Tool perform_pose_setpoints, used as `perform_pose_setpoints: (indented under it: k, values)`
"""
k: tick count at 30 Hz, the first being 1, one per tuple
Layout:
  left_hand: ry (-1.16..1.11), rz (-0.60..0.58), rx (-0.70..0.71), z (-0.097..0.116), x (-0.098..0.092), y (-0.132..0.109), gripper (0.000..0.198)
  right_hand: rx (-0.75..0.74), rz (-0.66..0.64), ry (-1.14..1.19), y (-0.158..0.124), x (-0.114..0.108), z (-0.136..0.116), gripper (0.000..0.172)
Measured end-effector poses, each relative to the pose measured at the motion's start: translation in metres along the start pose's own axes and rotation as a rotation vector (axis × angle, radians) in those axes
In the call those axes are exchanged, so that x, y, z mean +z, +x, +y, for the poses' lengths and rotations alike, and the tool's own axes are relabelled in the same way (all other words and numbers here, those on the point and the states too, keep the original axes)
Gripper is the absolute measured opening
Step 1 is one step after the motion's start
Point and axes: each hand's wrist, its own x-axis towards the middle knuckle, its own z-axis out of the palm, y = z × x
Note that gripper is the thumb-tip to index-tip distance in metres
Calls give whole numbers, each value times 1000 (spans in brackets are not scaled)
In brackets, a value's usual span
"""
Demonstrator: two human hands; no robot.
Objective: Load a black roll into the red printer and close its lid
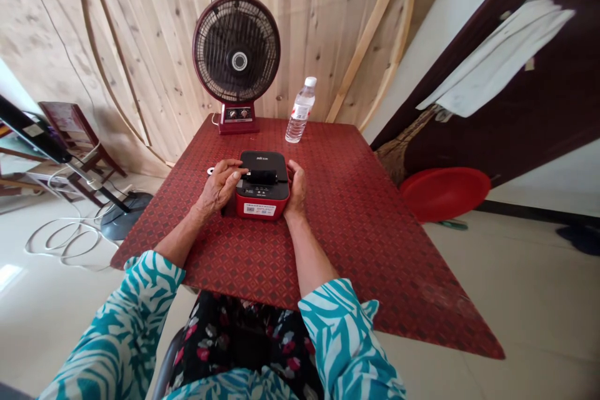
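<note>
A small boxy device (263, 207) with red sides, a black top and a white printed label on its front rests on the table. Across its top lies a short black cylinder (262, 177). My left hand (219, 186) comes over from the left, its thumb and fingertips together at the cylinder's left end. Against the box's right side, my right hand (295, 190) is curled with the thumb side up, holding the box steady; some of its fingers are hidden behind the edge. A small white round item (210, 170) shows partly behind my left hand.
The table (356, 219) has a red patterned cover. At its back stand a dark red fan (238, 62) and a clear water bottle (300, 111). A red basin (445, 194) is on the right, a chair (70, 131) and white cable (65, 240) on the left.
</note>
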Motion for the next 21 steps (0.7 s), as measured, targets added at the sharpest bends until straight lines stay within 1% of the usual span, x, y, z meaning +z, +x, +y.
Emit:
perform_pose_setpoints:
  k: [3, 5, 7, 10, 13, 16, 18, 21]
  values:
    - [72, 16, 87, -2, 0, 3, 60, -87, -50, -97, -4, -4, -4, 52]
    - [108, 18, 142, -3, 0, 5, 59, -108, -58, -142, -7, -6, -8, 50]
    - [133, 20, 165, -4, 1, 6, 58, -117, -52, -178, -10, -6, -13, 49]
    - [124, 18, 158, -4, 1, 5, 56, -145, -34, -215, -12, -4, -16, 48]
    - [19, -14, 107, -5, -4, 3, 56, -100, 11, -138, -11, 0, -12, 53]
    - [-111, -12, -9, -4, -13, 2, 49, -12, 65, -35, -9, 2, -5, 57]
    - [-166, -22, -89, -3, -19, 2, 45, 11, 72, -17, -7, 2, -2, 55]
    - [-243, -75, -143, -3, -21, 3, 44, 14, 68, -46, -7, 1, -3, 51]
